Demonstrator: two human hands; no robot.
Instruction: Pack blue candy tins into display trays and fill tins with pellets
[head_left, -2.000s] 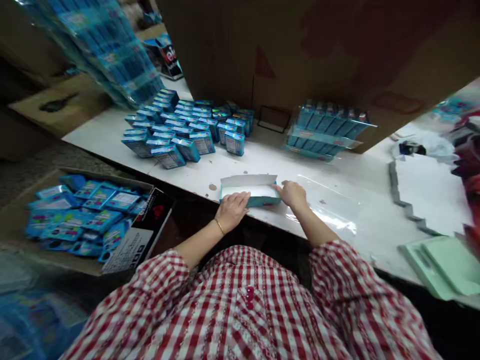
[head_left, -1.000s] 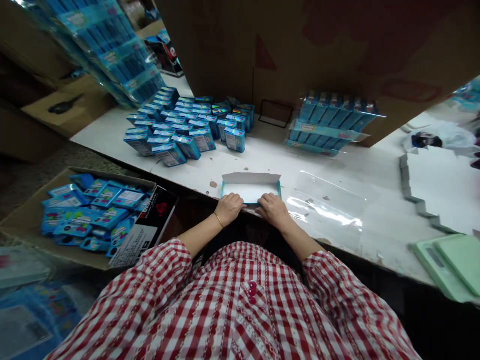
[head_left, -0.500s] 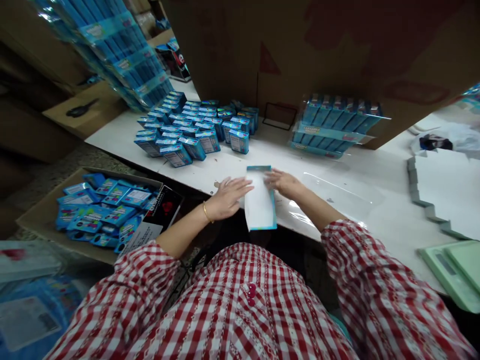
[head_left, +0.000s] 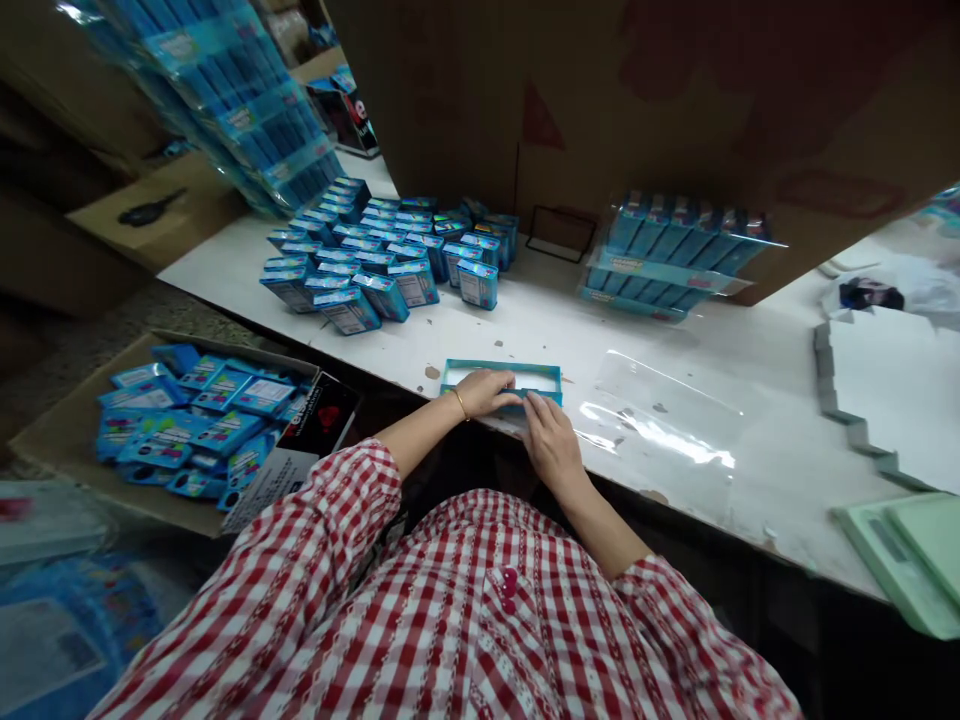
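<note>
A shallow cardboard tray [head_left: 504,365], blue on its walls and white inside, lies lengthwise along the table's near edge. My left hand [head_left: 482,392], with a thin gold bracelet at the wrist, is closed on the tray's near wall, thumb toward the inside. Just to its right, my right hand [head_left: 550,440] pinches the same wall from the near side with its fingertips. Both hands cover part of that wall. A clear plastic sheet [head_left: 660,410] lies flat to the right of the tray.
Many small blue boxes [head_left: 411,285] stand at the back left. A clear-covered blue pack [head_left: 660,265] leans against a large cardboard carton [head_left: 600,120]. Right are white tray blanks [head_left: 892,390] and a green scale [head_left: 900,550]. An open carton [head_left: 45,425] of blue boxes sits lower left.
The tray has turned from pointing away from me to lying sideways, and its walls now stand up. Both hands have moved closer together onto its near wall.
</note>
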